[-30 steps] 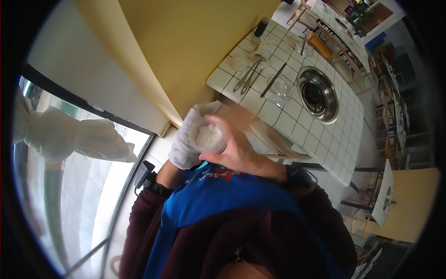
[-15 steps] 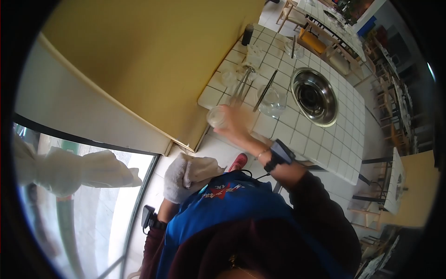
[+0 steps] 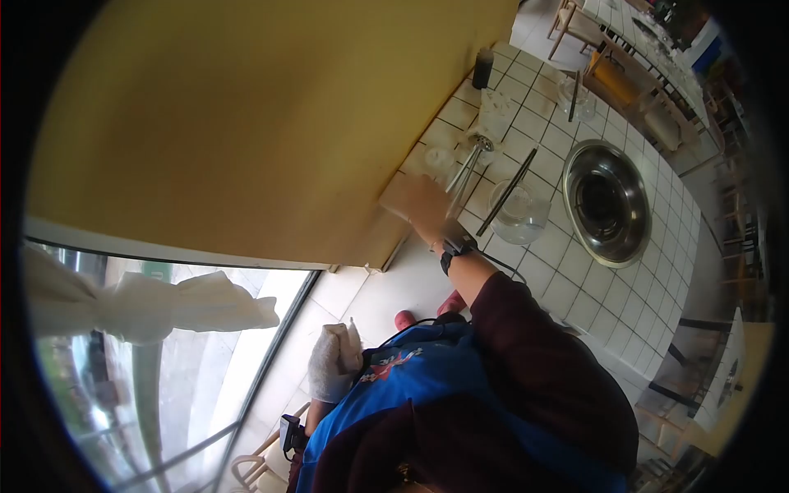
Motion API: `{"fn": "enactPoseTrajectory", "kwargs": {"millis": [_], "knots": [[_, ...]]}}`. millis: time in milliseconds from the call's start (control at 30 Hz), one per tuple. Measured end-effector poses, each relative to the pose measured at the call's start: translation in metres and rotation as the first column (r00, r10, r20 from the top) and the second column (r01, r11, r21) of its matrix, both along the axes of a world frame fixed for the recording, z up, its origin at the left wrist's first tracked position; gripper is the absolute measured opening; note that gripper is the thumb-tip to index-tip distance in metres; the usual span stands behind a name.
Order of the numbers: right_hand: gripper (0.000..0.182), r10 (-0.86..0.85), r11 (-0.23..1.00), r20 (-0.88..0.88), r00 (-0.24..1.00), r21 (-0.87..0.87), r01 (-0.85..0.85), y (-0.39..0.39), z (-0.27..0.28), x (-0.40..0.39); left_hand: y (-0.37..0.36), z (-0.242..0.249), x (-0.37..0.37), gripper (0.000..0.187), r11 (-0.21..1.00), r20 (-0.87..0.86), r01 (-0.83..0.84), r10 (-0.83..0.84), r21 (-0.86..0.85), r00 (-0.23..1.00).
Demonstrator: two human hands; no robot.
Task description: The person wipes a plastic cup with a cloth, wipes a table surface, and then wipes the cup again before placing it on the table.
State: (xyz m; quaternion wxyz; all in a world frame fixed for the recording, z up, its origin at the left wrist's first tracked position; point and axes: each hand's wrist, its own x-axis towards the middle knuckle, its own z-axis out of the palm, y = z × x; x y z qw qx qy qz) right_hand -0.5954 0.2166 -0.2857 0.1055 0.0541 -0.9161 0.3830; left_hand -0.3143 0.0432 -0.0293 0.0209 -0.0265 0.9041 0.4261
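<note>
Counter edge: right hand (image 3: 417, 205) up at the counter's (image 3: 604, 316) wall-side corner, blurred; can't tell whether fingers are apart or together.
Small glass (image 3: 438, 157): just beyond that hand, ladles (image 3: 465, 179) alongside.
Room: yellow wall (image 3: 263, 123) tight on one side, bowl (image 3: 519, 215) on the other.
Towel (image 3: 337, 349): down over the left hand (image 3: 325, 386), well off the counter, fingers hidden, grip unclear.
</note>
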Motion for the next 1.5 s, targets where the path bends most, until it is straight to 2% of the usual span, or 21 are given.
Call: {"fn": "enactPoseTrajectory", "kwargs": {"millis": [133, 233, 367, 400, 433, 500, 633, 700, 767, 833, 967, 1100, 1133, 1200, 1233, 1267, 1300, 1333, 1367, 1433, 1500], "knots": [[0.078, -0.107, 0.985, -0.108, 0.988, -0.146, 0.090, 0.004, 0.018, 0.020, 0.013, 0.000, -0.019, 0.014, 0.985, -0.036, 0.109, -0.105, 0.136, 0.994], [0.078, -0.167, 0.986, -0.118, 0.979, -0.041, 0.163, 0.004, 0.068, 0.056, 0.021, -0.001, -0.031, 0.023, 0.958, -0.068, 0.260, -0.269, -0.117, 0.961], [0.048, 0.140, 0.893, 0.019, 0.990, -0.434, -0.118, 0.024, 0.100, 0.132, 0.043, -0.010, -0.056, 0.034, 0.913, 0.237, 0.216, -0.307, 0.346, 0.922], [0.044, 0.178, 0.865, -0.043, 0.983, -0.470, -0.177, 0.028, 0.117, 0.155, 0.054, -0.013, -0.061, 0.037, 0.856, 0.420, 0.068, -0.319, 0.513, 0.850], [0.049, 0.254, 0.814, -0.054, 0.966, -0.527, -0.244, 0.035, 0.148, 0.178, 0.038, -0.064, -0.066, 0.033, 0.315, 0.323, -0.157, -0.593, 0.936, 0.737], [0.065, 0.326, 0.838, -0.225, 0.918, -0.381, -0.390, 0.034, 0.155, 0.212, 0.050, -0.067, -0.069, 0.028, 0.570, 0.314, 0.110, -0.592, 0.814, 0.742], [0.067, 0.042, 0.999, -0.031, 0.999, -0.033, -0.043, 0.030, 0.159, 0.278, 0.071, -0.068, -0.073, 0.026, 0.416, 0.340, 0.073, -0.820, 0.906, 0.461], [0.067, -0.260, 0.958, 0.172, 0.950, -0.079, 0.276, 0.041, 0.138, 0.312, 0.079, -0.058, -0.068, 0.024, 0.383, 0.360, 0.000, -0.868, 0.924, 0.341], [0.063, -0.502, 0.817, 0.380, 0.777, -0.085, 0.570, 0.059, 0.097, 0.362, 0.104, -0.028, -0.063, 0.020, 0.087, 0.065, 0.468, -0.996, 0.880, 0.064], [0.060, -0.525, 0.771, 0.613, 0.590, 0.049, 0.635, 0.083, 0.100, 0.430, 0.105, -0.024, -0.057, 0.019, -0.013, 0.019, 0.657, -0.999, 0.753, -0.041], [0.057, -0.761, 0.501, 0.483, 0.433, 0.014, 0.865, 0.087, 0.098, 0.568, 0.095, -0.117, -0.071, 0.017, 0.002, 0.223, 0.996, -0.975, 0.090, -0.018], [0.052, -0.779, 0.305, 0.588, 0.221, 0.048, 0.951, 0.072, 0.096, 0.647, 0.104, -0.220, -0.079, 0.017, -0.163, 0.214, 0.862, -0.975, -0.480, -0.065], [0.047, -0.808, 0.253, 0.550, 0.214, -0.005, 0.968, 0.063, 0.109, 0.658, 0.121, -0.210, -0.068, 0.017, -0.200, 0.207, 0.854, -0.972, -0.480, -0.112], [0.044, -0.816, 0.240, 0.547, 0.187, 0.025, 0.971, 0.059, 0.107, 0.677, 0.147, -0.185, -0.047, 0.020, 0.054, 0.343, 0.994, -0.939, 0.094, 0.018], [0.043, -0.823, 0.256, 0.529, 0.207, 0.020, 0.966, 0.061, 0.099, 0.688, 0.162, -0.203, -0.046, 0.020, 0.019, 0.335, 0.996, -0.942, 0.091, -0.013], [0.042, -0.841, 0.257, 0.488, 0.233, -0.018, 0.966, 0.063, 0.100, 0.697, 0.172, -0.242, -0.058, 0.020, -0.366, 0.305, 0.868, -0.914, -0.334, -0.268], [0.041, -0.831, 0.287, 0.505, 0.235, 0.027, 0.958, 0.070, 0.116, 0.704, 0.187, -0.260, -0.060, 0.019, -0.590, 0.380, 0.444, -0.793, -0.674, -0.476], [0.041, -0.774, 0.284, 0.590, 0.229, 0.002, 0.959, 0.079, 0.140, 0.713, 0.195, -0.186, 0.003, 0.022, -0.280, 0.350, 0.774, -0.933, -0.568, -0.081], [0.041, -0.712, 0.279, 0.667, 0.221, -0.020, 0.960, 0.091, 0.163, 0.722, 0.220, -0.172, 0.024, 0.022, -0.295, 0.337, 0.765, -0.935, -0.573, -0.108], [0.041, -0.715, 0.298, 0.650, 0.258, -0.050, 0.953, 0.109, 0.179, 0.747, 0.251, -0.156, 0.062, 0.027, -0.292, 0.213, 0.943, -0.943, -0.159, -0.256], [0.045, -0.675, -0.122, 0.492, 0.549, -0.809, 0.575, 0.128, 0.183, 0.774, 0.287, -0.117, 0.116, 0.029, -0.235, 0.297, 0.972, -0.926, 0.028, -0.232]]}}
